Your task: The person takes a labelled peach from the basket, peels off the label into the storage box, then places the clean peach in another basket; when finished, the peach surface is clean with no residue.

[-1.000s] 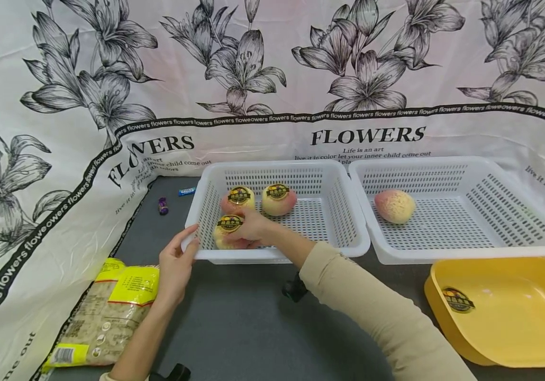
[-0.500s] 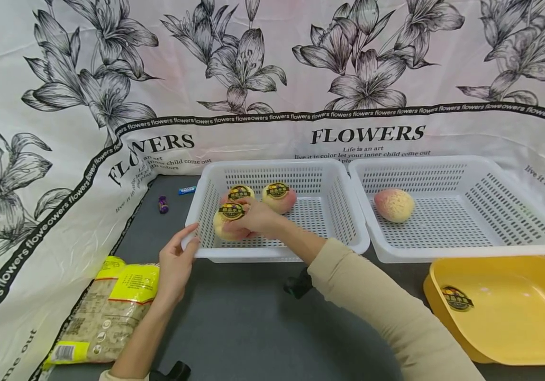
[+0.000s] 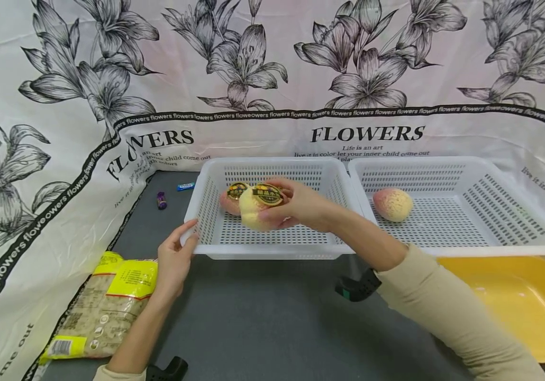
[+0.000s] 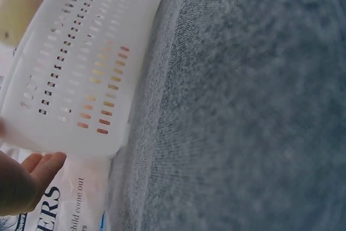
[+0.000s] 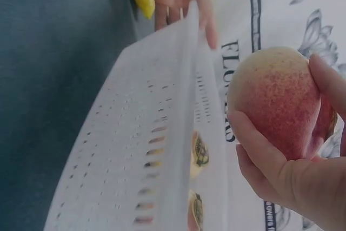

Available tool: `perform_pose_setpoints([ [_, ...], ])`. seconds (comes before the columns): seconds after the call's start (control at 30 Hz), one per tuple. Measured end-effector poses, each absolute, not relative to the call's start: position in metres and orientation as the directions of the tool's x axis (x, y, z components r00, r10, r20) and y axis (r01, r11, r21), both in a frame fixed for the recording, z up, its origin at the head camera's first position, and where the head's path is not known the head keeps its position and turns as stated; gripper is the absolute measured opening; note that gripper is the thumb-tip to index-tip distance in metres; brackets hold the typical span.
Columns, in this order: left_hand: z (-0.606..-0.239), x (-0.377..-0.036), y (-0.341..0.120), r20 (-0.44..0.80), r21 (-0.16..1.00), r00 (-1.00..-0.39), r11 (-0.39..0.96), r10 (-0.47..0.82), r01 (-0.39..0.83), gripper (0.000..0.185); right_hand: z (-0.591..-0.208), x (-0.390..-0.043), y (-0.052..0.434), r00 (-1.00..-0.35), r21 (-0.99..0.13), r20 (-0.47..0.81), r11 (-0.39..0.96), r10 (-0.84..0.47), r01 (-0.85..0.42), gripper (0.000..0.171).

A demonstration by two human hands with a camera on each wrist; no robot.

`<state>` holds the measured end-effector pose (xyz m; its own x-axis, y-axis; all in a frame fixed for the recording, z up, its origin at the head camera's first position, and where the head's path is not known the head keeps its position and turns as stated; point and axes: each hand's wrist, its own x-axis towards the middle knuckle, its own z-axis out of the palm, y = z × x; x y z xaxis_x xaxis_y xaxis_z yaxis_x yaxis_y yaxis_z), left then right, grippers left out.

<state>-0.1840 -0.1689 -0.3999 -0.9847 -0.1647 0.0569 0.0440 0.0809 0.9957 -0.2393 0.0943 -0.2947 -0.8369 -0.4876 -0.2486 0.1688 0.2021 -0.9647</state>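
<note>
Fingers of the right hand [image 3: 303, 207] curl around a stickered peach [image 3: 259, 206], holding it above the left white basket [image 3: 272, 248] on the grey bench [image 3: 263, 317]. Left hand [image 3: 177, 262], fingers straight, rests against that basket's near-left corner; one peach [image 3: 393, 204] lies in the neighbouring basket [image 3: 463, 246].

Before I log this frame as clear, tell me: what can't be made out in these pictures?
- Third peach in the left basket: head view, hidden behind the held peach and right hand.
- Sticker text on the peaches: head view, too small.
- Yellow tray: head view, cut by the edge, partly behind the sleeve.
- Left hand: left wrist view, cut by the edge.
- Small wrappers: too small.
</note>
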Motion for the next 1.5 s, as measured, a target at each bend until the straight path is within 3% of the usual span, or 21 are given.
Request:
perform_pose_setpoints([
  [0.43,-0.399,-0.185,-0.169,0.063,0.993,-0.986,0.106,-0.157,0.047,0.038,-0.316,-0.172,0.155,-0.820,-0.977,-0.154,0.206,-0.551,0.044,0.078],
  [0.8,-0.397,-0.185,-0.173,0.054,0.990,-0.986,0.138,-0.158,0.032,0.038,-0.347,-0.141,0.176,-0.738,-0.989,-0.140,0.135,-0.661,0.067,0.074],
  [1.2,-0.387,-0.184,-0.177,0.009,0.972,-0.998,0.236,-0.055,-0.004,0.045,-0.398,-0.131,0.189,-0.785,-0.971,-0.197,0.230,-0.587,0.071,0.074],
  [1.3,-0.383,-0.182,-0.176,0.081,0.940,-0.994,0.338,-0.071,0.052,0.050,-0.403,-0.130,0.189,-0.793,-0.972,-0.194,0.223,-0.578,0.076,0.074],
  [1.37,-0.381,-0.180,-0.173,0.203,0.908,-0.972,0.395,-0.119,0.141,0.051,-0.404,-0.130,0.189,-0.793,-0.973,-0.196,0.217,-0.576,0.082,0.075],
  [1.43,-0.379,-0.177,-0.166,0.389,0.846,-0.908,0.451,-0.159,0.283,0.050,-0.405,-0.129,0.189,-0.793,-0.975,-0.189,0.208,-0.579,0.080,0.076],
  [1.5,-0.378,-0.174,-0.157,0.577,0.751,-0.800,0.491,-0.165,0.440,0.045,-0.406,-0.129,0.188,-0.794,-0.976,-0.182,0.207,-0.581,0.073,0.076],
])
